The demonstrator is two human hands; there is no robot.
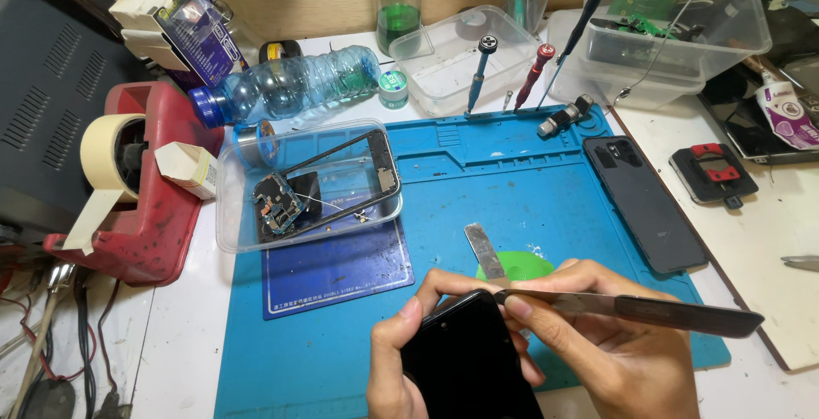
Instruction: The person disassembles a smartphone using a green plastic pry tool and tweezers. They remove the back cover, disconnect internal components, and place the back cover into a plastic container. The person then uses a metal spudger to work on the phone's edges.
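Note:
My left hand (399, 351) grips a black phone (465, 359) by its left edge, low over the blue work mat (520, 197). Held in my right hand (597, 334) is a thin metal pry blade (657, 310), its tip pressed at the phone's top right corner. Just beyond the phone, a second flat metal spatula (485, 250) lies on the mat beside a green disc (520, 264). A dark phone back cover (644, 201) rests on the mat to the right.
A clear tray (235, 214) at left holds a phone frame (341, 182) and a circuit board (277, 204). Behind stand a plastic bottle (286, 84), a red tape dispenser (145, 189), screwdrivers (479, 73) and clear tubs (665, 35). A small black-and-red fixture (712, 171) sits at right.

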